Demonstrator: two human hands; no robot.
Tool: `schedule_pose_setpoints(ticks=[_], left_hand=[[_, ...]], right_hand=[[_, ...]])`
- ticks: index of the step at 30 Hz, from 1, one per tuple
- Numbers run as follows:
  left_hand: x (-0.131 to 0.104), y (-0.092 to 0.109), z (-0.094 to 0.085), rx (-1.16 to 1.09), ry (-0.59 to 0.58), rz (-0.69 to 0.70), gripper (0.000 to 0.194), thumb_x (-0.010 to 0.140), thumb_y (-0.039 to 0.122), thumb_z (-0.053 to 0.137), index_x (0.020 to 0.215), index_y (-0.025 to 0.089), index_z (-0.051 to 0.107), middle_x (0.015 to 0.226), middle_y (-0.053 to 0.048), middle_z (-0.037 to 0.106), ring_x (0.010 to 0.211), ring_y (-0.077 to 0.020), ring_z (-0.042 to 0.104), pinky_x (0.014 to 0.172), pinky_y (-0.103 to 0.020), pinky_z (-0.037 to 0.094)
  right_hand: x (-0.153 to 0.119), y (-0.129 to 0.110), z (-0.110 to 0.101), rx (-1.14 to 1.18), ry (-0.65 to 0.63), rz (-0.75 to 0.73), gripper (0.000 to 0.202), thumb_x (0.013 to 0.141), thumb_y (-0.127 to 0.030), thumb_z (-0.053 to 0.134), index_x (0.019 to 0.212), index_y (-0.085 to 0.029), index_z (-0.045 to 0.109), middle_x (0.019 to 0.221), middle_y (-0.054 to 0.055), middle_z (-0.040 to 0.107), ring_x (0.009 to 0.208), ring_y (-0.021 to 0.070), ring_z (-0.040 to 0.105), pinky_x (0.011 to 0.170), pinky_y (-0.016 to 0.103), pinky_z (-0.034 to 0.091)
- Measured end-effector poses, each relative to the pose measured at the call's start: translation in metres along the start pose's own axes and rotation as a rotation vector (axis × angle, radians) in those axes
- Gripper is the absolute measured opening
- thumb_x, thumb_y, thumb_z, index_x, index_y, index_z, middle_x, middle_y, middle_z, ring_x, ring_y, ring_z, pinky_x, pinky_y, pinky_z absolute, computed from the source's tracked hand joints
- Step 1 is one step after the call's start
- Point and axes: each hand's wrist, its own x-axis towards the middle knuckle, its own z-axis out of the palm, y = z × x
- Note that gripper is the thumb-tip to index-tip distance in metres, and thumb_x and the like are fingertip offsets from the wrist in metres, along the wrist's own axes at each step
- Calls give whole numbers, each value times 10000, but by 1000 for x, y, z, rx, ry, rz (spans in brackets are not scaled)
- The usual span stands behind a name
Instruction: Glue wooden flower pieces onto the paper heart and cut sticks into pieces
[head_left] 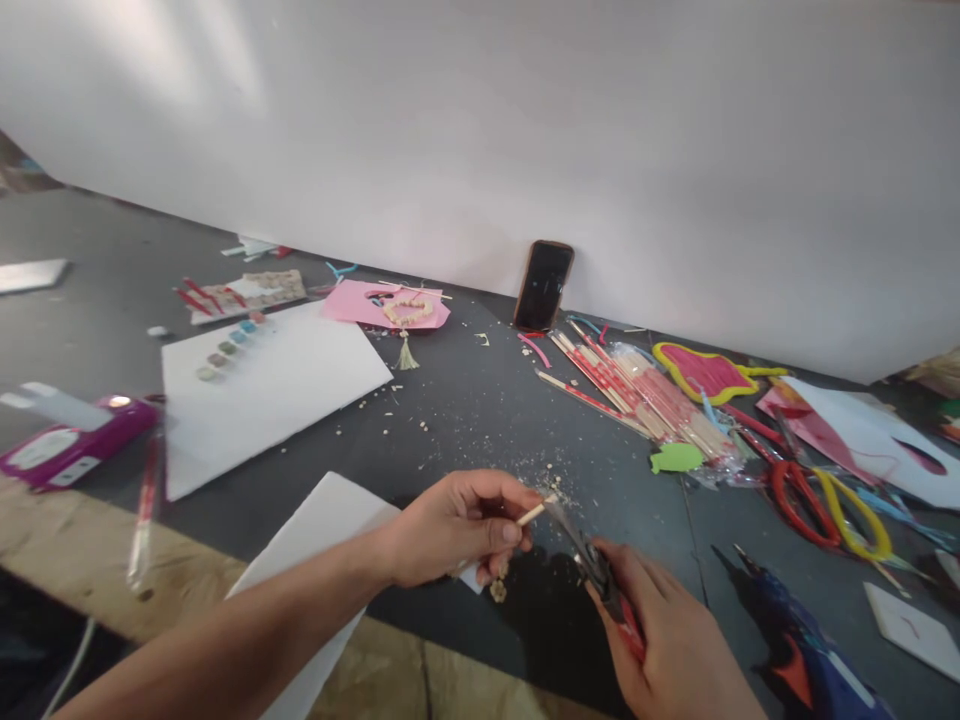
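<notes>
In my left hand (472,525) a thin wooden stick (532,514) is pinched between thumb and fingers, its tip pointing right. My right hand (664,625) is closed around cutting pliers (600,575) with red handles. The pliers' jaws are at the stick's tip; whether they bite into it is too blurred to tell. A small beige piece (499,588) shows just below my left fingers. Pale wood crumbs lie scattered on the dark table beyond both hands. A white sheet (300,540) lies partly under my left forearm.
Wrapped chopsticks (645,395) lie at right, with red and yellow scissors (806,505) and a blue glue gun (810,640) nearer. A phone (544,285) leans on the wall. At left are white board (262,390), a paint strip (232,347) and a purple device (82,440).
</notes>
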Motion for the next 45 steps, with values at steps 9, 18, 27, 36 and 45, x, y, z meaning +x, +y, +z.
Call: schedule_pose_setpoints(ticks=[9,18,27,36,45], left_hand=[[-3,6,5,124,72,-30,266,698,350,725,859,141,694,691,-20,672,429,-65,578,399,-167,491],[-4,1,0,114,-16,-69,241,741,348,689,893,161,703,738,-31,686,463,-74,618,416,-156,495],[-5,1,4,64,29,-109,291,701,369,718,882,145,677,692,-29,684,436,-66,587,379,-160,504],[-3,5,5,186,146,-69,274,668,354,743,772,113,667,535,8,618,421,-82,581,447,-196,522],[-3,9,8,161,76,-142,229,708,331,713,730,106,677,621,-18,662,448,-86,606,410,-176,519]], right_hand=[[6,-1,0,-51,15,-6,562,719,-104,446,1271,-171,368,1100,116,598,982,228,589,809,375,508],[5,-4,0,-54,54,-92,561,686,-102,441,1243,-139,379,1049,130,619,934,239,608,788,378,522],[0,-6,-4,-36,-25,-44,487,671,-99,436,1156,-150,438,1004,115,630,885,227,619,757,351,530],[7,-3,-1,-59,47,-36,522,696,-100,439,1216,-149,422,1053,120,611,935,239,590,786,387,509],[6,-3,-1,-21,27,-39,603,671,-84,447,1268,-135,385,1102,130,585,984,250,559,818,401,492]])
